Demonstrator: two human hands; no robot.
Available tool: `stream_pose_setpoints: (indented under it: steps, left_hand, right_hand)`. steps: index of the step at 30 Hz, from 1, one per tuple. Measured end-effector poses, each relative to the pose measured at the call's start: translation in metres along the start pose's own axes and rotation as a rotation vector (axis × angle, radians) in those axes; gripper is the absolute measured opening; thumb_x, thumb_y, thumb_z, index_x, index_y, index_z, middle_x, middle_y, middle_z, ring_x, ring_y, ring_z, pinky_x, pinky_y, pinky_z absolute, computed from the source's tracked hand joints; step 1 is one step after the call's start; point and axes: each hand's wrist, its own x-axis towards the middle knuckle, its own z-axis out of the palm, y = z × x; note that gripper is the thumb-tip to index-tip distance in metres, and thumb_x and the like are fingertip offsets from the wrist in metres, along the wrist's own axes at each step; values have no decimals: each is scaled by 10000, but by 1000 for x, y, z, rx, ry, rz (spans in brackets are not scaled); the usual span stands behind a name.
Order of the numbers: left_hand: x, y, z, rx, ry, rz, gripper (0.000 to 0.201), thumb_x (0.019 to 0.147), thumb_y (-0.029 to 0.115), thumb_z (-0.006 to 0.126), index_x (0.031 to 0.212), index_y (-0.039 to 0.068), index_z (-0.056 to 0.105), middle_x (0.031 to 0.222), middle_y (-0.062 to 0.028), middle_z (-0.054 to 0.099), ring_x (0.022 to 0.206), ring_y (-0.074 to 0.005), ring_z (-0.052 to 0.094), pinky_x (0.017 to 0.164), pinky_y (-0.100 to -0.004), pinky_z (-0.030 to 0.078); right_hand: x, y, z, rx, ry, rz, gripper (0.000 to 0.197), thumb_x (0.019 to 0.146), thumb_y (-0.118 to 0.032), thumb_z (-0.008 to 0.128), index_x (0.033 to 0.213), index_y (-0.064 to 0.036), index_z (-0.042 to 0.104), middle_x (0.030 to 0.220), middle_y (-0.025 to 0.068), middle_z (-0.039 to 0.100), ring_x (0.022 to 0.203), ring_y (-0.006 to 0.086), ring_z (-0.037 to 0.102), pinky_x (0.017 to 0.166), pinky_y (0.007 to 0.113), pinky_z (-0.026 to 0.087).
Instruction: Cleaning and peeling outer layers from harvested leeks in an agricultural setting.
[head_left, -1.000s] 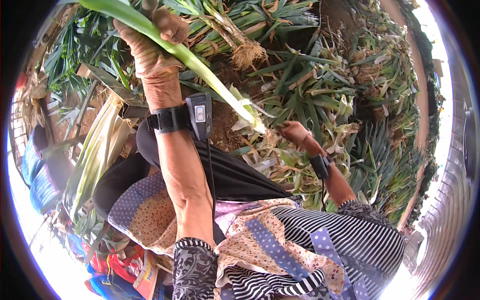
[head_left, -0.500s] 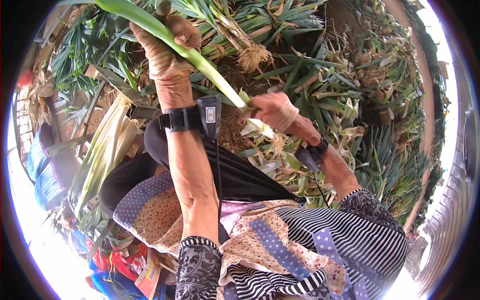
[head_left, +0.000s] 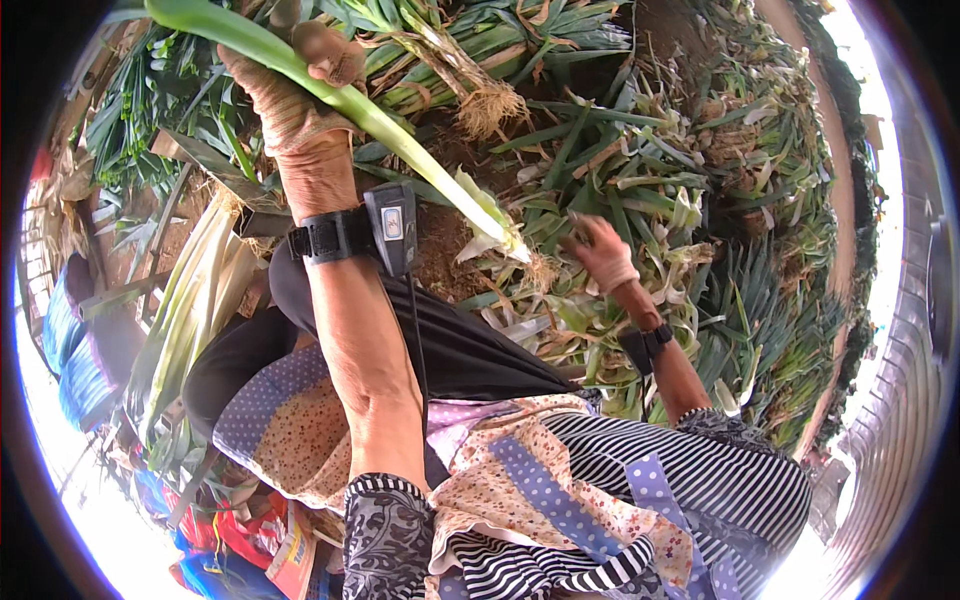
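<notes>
Left grip (head_left: 283, 108), wrapped in a pale, dirt-stained covering, is closed around a long leek stalk (head_left: 400, 140), green at its upper end and whitish toward its root, held slanting down to the right above the ground. Just beside its root end, the right grip (head_left: 605, 258) is apart from the stalk with fingers loosely bent; blur hides whether anything is in them. Black strapped wrist devices (head_left: 393, 230) sit on both forearms. Beneath lies a bare brown earth floor (head_left: 445, 265), showing between the black-trousered legs (head_left: 450, 345) and a broad litter of pale, stripped leek leaves (head_left: 640, 200). Beyond the left grip rests a bundle of untrimmed leeks with tangled straw-coloured roots (head_left: 490, 108), and dark green leeks (head_left: 740, 310) are heaped at the right. To the left, a bundle of pale, cleaned-looking stalks (head_left: 195, 290) leans near a brownish angular bar (head_left: 220, 160). Farther out, crumpled red and blue plastic (head_left: 245, 530) lies at lower left, while a grey ribbed surface (head_left: 915, 400) curves along the right rim, edged with white glare.
</notes>
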Motion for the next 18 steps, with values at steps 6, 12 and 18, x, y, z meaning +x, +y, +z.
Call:
stream_pose_setpoints:
  steps: [6, 12, 18]
  left_hand:
    - [2, -9, 4, -147, -65, -41, 660, 662, 582, 716, 984, 21, 587, 619, 14, 508, 463, -76, 423, 432, -211, 351]
    - [-1, -15, 21, -25, 362, 152, 652, 658, 587, 710, 976, 28, 598, 600, 7, 525, 464, -87, 430, 418, -217, 324]
    - [10, -22, -5, -88, 265, 79, 750, 522, 718, 704, 852, 51, 603, 666, -20, 580, 523, -101, 503, 503, -218, 471]
  right_hand:
    - [55, -127, -28, 993, -75, -440, 469, 902, -375, 551, 1219, -31, 523, 970, 57, 597, 875, 144, 566, 781, 268, 471]
    - [49, -91, 8, 1036, -670, -62, 477, 887, -229, 589, 1272, 0, 425, 1071, 137, 588, 745, 165, 612, 638, 292, 520]
    - [47, -125, -14, 343, -215, -184, 467, 783, -453, 676, 1047, -72, 617, 730, 123, 606, 626, 193, 591, 527, 327, 478]
